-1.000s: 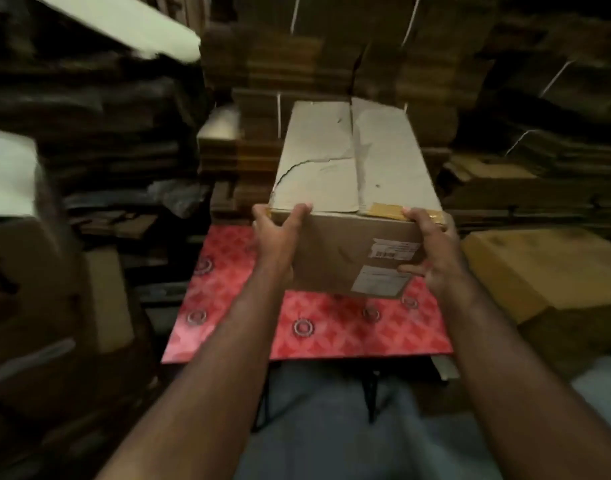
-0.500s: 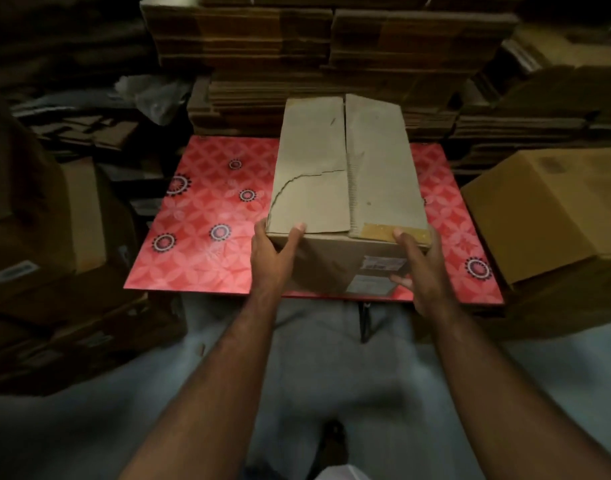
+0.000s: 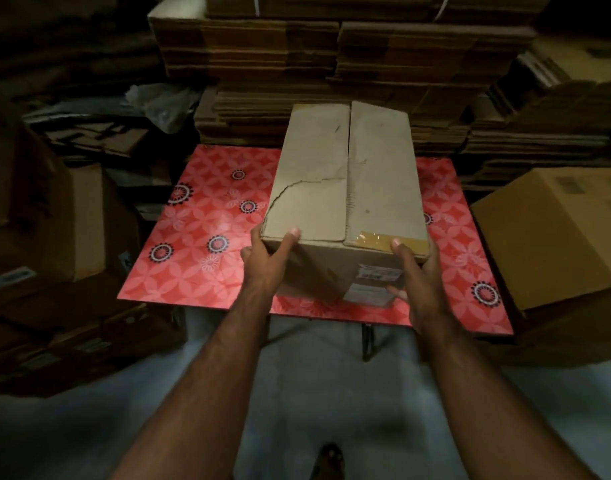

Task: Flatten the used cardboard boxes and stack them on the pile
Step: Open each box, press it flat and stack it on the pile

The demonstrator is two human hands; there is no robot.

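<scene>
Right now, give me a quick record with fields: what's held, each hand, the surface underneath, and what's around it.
held item: grey-brown cardboard box, still unflattened, top flaps closed, left flap torn
tape: strip of clear tape at the near right top edge
labels: two paper labels on the near face, text unreadable
left hand: grips the near left corner, thumb on the top edge
right hand: grips the near right corner, thumb on the tape
surface: red flower-patterned table under the box; contact unclear
behind: stacks of flattened brown cardboard
right: tan closed carton

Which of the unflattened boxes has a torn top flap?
The grey-brown box held by both hands over the red table; the tan box at right looks intact.
</scene>
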